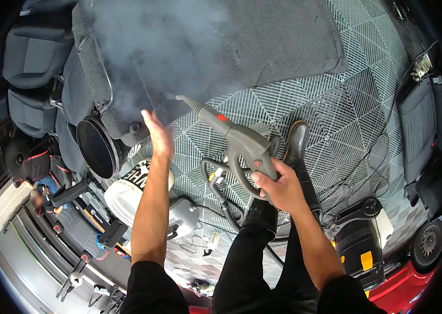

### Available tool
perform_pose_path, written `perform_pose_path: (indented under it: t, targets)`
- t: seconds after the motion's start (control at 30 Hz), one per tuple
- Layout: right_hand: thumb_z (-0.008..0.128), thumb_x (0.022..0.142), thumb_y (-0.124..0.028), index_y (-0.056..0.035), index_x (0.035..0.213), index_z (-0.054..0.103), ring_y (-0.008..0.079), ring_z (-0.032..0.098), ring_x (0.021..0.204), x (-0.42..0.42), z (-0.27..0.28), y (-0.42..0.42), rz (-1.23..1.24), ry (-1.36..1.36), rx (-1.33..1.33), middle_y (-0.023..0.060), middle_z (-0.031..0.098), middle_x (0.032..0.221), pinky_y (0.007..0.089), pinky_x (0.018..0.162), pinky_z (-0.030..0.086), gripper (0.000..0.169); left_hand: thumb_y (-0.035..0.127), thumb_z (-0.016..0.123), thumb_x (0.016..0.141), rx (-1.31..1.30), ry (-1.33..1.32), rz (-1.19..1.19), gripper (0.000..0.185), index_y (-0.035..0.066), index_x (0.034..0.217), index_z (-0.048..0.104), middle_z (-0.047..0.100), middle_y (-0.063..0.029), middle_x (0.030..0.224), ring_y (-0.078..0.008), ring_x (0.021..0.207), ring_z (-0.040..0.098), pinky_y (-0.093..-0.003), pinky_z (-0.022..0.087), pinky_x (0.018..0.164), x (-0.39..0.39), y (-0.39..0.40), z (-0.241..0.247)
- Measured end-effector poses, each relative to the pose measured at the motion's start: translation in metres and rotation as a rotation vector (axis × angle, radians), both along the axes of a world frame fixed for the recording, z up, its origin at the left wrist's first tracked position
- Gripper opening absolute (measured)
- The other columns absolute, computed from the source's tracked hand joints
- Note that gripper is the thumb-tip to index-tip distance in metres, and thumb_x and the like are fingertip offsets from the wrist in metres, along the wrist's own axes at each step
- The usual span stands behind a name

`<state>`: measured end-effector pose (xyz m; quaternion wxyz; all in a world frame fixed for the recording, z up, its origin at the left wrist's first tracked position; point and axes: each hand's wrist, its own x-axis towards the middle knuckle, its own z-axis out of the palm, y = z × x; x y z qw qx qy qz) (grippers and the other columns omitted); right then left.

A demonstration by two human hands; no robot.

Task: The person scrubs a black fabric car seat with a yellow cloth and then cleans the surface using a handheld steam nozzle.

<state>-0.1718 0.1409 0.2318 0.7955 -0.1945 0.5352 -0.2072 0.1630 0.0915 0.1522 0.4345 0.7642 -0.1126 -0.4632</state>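
Note:
My right hand (280, 188) grips the handle of a grey steam gun (244, 143) with red buttons. Its ribbed nozzle points up and left at a dark grey carpet-covered panel (283, 39). White steam (162, 43) spreads from the tip and veils much of the panel's left part. My left hand (161, 135) is raised near the panel's lower edge, left of the nozzle. Its thumb stands apart from the fingers, and I see nothing held in it. The fingers are partly blurred.
Rubber boots (297, 145) stand on a grey plastic grid floor (346, 102) crossed by cables and a vacuum hose (219, 192). Left are a white bucket (121, 196), a round black container (97, 147), car seats (36, 59) and another person (42, 200). A black machine (356, 243) stands right.

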Motion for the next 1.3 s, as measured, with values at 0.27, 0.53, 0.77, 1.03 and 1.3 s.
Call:
perform_pose_path:
  t: [0.27,0.53,0.77,1.03,1.3]
  targets:
    - [0.08,0.093,-0.025,-0.0009,0.128,0.067,0.0061,0.057,0.061,-0.018,-0.044,-0.011,-0.051,0.086,0.079,0.0018,0.069,0.086,0.0238,0.052,0.048,0.044,0.08,0.023,0.1,0.007,-0.195,0.041,0.105,-0.004,0.163,0.021,0.023,-0.0186,0.171,-0.035,0.156,0.024,-0.0545,0.011,0.127,0.0,-0.015,-0.007]
    - [0.079,0.093,-0.028,-0.001,0.127,0.067,0.0072,0.058,0.062,-0.024,-0.061,-0.024,-0.062,0.12,0.087,0.002,0.069,0.085,0.0251,0.054,0.049,0.045,0.075,0.025,0.102,-0.028,-0.28,-0.033,0.099,-0.004,0.162,0.025,0.027,-0.0191,0.169,-0.0311,0.156,0.026,-0.0409,0.013,0.128,-0.002,-0.043,-0.002]
    - [0.081,0.092,-0.027,0.0004,0.129,0.066,0.0072,0.059,0.064,-0.015,-0.025,-0.031,0.025,-0.007,0.014,0.0026,0.068,0.087,0.0244,0.054,0.047,0.048,0.073,0.025,0.104,-0.126,-0.306,0.003,0.095,-0.003,0.16,0.032,0.036,-0.0176,0.165,-0.0297,0.153,0.031,-0.0395,0.016,0.127,0.003,-0.042,-0.007]
    - [0.08,0.091,-0.025,0.0016,0.126,0.066,0.0068,0.059,0.063,-0.009,0.003,-0.041,0.108,-0.069,0.024,0.002,0.067,0.084,0.0254,0.056,0.047,0.046,0.067,0.023,0.108,-0.108,-0.27,0.051,0.088,-0.002,0.16,0.032,0.036,-0.0165,0.165,-0.0287,0.152,0.034,-0.0387,0.021,0.127,-0.003,-0.041,-0.006]
    - [0.08,0.093,-0.025,0.0005,0.127,0.067,0.0076,0.059,0.062,-0.012,-0.032,-0.047,0.001,-0.004,0.031,0.0027,0.068,0.083,0.0247,0.053,0.047,0.045,0.068,0.025,0.107,-0.056,-0.337,0.0,0.091,-0.004,0.162,0.026,0.026,-0.0157,0.171,-0.0269,0.158,0.023,-0.039,0.013,0.129,-0.005,-0.044,-0.003]
